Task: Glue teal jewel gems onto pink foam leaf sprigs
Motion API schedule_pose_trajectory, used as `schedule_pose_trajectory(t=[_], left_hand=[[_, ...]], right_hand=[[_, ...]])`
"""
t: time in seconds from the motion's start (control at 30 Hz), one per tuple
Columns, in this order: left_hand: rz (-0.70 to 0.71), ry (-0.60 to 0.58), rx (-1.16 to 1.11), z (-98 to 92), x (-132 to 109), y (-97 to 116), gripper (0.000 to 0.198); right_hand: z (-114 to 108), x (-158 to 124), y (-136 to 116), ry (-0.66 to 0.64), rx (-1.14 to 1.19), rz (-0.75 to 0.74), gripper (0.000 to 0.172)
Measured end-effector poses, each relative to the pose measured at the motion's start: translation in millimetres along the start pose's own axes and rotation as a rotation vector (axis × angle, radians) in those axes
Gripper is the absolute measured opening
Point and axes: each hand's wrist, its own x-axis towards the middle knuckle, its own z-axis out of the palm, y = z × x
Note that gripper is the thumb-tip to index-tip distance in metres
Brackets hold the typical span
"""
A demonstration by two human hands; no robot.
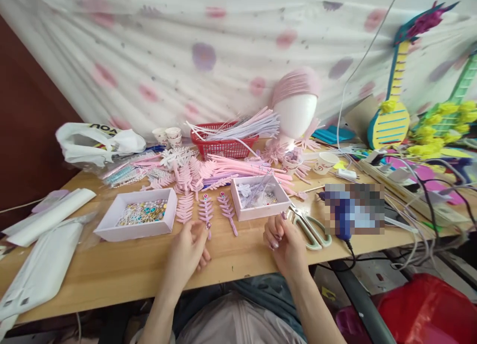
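My left hand point(190, 249) is at the front of the table with its fingers curled and its thumb tip at the stem of a lilac pipe-cleaner frond point(205, 210). Whether it grips that stem, I cannot tell. A red gem sits at the frond's top. To its right lies a second lilac frond point(226, 212), also gem-topped, and to its left a pink frond point(184, 208). My right hand point(285, 242) is closed, thumb against curled fingers; anything inside is hidden. Beside it lie scissors point(311, 229) with pale green handles.
A white box point(108, 224) holds beads and gems; another white box point(248, 212) holds clear and lilac pieces. Behind are a red basket point(223, 147) of pipe cleaners and a mannequin head point(296, 110). A blue glue gun point(345, 219), partly blurred, and cables point(413, 175) lie right.
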Motion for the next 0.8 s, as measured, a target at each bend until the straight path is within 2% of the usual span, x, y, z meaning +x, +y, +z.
schedule_pose_trajectory(t=[0.1, 0.17, 0.27, 0.37, 0.47, 0.57, 0.8], left_hand=[[0.144, 0.117, 0.111, -4.2, -24, 16, 0.026], [0.353, 0.113, 0.133, 0.3, -41, 31, 0.019], [0.678, -0.063, 0.092, 18.0, -57, 54, 0.015], [0.879, -0.166, 0.061, 37.9, -61, 72, 0.019], [0.981, -0.127, 0.034, 49.9, -63, 78, 0.02], [1.027, -0.088, 0.036, 54.3, -65, 78, 0.02], [1.154, -0.053, 0.158, 53.1, -61, 77, 0.018]], right_hand=[[2, -7, -8, -0.168, 0.197, 0.147, 0.073], [3, -12, -8, -0.285, 0.317, 0.215, 0.075], [7, -16, -5, -0.461, 0.462, 0.28, 0.078], [16, -18, -5, -0.602, 0.555, 0.324, 0.079], [24, -20, -10, -0.691, 0.595, 0.356, 0.078], [29, -20, -15, -0.727, 0.579, 0.376, 0.079], [29, -18, -22, -0.672, 0.414, 0.396, 0.08]])
